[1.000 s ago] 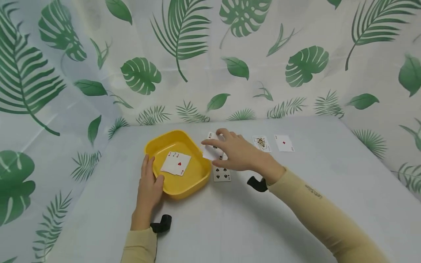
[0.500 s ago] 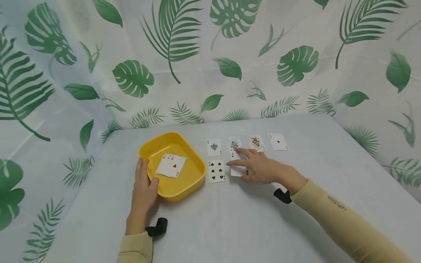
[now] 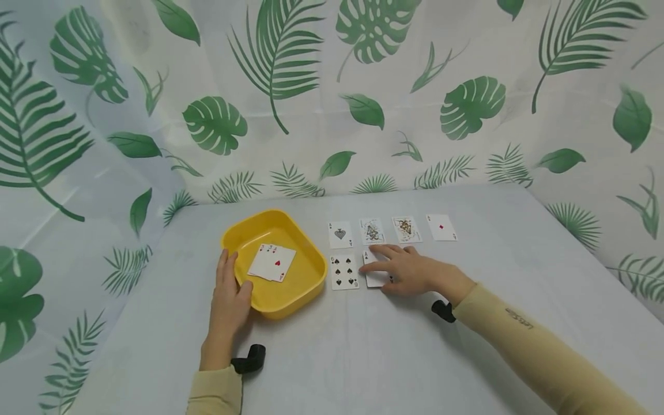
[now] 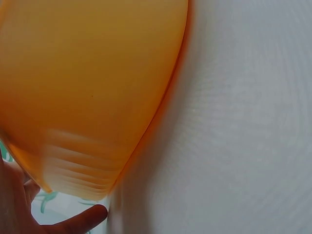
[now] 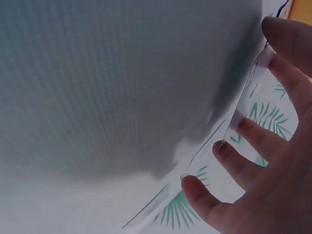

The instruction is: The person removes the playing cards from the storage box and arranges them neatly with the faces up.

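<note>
Ace card (image 3: 374, 271): laid face up on the table, in the near row, just right of the six of spades; its far left corner shows an "A", the rest is covered by the right hand.
Right hand (image 3: 410, 270): laid flat over the ace card, fingers (image 5: 248, 129) extended and spread, pressing down; nothing is curled round or pinched. In the right wrist view a card edge is seen under the fingertips.
Six of spades (image 3: 344, 271): face up, between the ace card and the yellow tray, apart from both.
Far row: four cards face up, left to right, an ace of spades (image 3: 339, 234), two picture cards (image 3: 372, 230) (image 3: 407, 229) and an ace of diamonds (image 3: 441, 227); spaced apart, none touching.
Yellow tray (image 3: 306, 279): set left of the cards; a small fanned stack of cards (image 3: 272, 263) is held inside, a red heart on top.
Left hand (image 3: 230, 297): rested against the near left rim of the yellow tray, fingers straight along the wall, thumb (image 4: 80, 222) low beside it; grip not closed.
Table (image 3: 373, 357): covered in pale grey cloth.
Backdrop (image 3: 290, 92): white sheet printed with green leaves, hung behind and at both sides.
</note>
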`<control>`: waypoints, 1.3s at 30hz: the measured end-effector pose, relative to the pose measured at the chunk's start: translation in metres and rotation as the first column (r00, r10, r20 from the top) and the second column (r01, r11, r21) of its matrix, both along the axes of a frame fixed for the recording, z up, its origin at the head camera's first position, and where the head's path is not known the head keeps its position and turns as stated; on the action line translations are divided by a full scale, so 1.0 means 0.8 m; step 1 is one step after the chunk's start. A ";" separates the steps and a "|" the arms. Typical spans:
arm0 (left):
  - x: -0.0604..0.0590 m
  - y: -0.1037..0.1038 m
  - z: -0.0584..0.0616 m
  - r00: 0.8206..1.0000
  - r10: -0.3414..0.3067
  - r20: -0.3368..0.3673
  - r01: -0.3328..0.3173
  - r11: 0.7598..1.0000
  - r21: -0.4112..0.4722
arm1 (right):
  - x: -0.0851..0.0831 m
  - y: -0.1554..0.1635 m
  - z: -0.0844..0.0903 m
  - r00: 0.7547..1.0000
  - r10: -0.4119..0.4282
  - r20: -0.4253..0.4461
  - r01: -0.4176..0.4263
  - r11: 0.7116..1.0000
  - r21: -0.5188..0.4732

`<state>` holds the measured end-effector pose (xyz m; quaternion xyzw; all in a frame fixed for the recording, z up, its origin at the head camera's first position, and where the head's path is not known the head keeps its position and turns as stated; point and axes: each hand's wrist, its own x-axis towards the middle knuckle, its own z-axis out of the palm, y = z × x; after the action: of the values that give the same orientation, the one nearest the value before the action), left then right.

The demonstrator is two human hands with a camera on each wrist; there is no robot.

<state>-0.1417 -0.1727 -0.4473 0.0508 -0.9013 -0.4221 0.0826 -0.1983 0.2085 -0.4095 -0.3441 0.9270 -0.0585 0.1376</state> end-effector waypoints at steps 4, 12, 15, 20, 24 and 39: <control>0.000 0.001 0.000 1.000 0.001 0.006 -0.001 1.000 -0.002 | -0.002 0.002 -0.004 1.000 -0.003 0.017 0.003 1.000 0.006; 0.001 0.001 0.001 1.000 0.008 0.012 -0.008 1.000 -0.019 | -0.005 0.005 -0.011 1.000 0.015 0.002 -0.015 0.999 0.034; 0.001 0.000 0.003 1.000 0.007 0.011 -0.007 1.000 -0.019 | -0.005 0.005 -0.011 1.000 0.020 0.000 -0.020 0.999 0.037; 0.001 0.001 0.004 1.000 0.005 0.012 -0.005 1.000 -0.018 | -0.004 0.006 -0.013 1.000 0.021 -0.002 -0.021 0.999 0.046; 0.000 0.001 0.003 1.000 0.007 0.012 -0.006 1.000 -0.017 | -0.004 0.006 -0.014 1.000 0.021 -0.002 -0.021 0.998 0.052; 0.001 0.000 0.002 1.000 0.005 0.010 -0.005 1.000 -0.013 | -0.008 0.006 -0.003 1.000 -0.010 0.015 0.010 1.000 -0.002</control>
<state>-0.1412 -0.1727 -0.4459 0.0547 -0.9043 -0.4157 0.0797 -0.2049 0.2131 -0.4120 -0.3389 0.9276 -0.0627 0.1437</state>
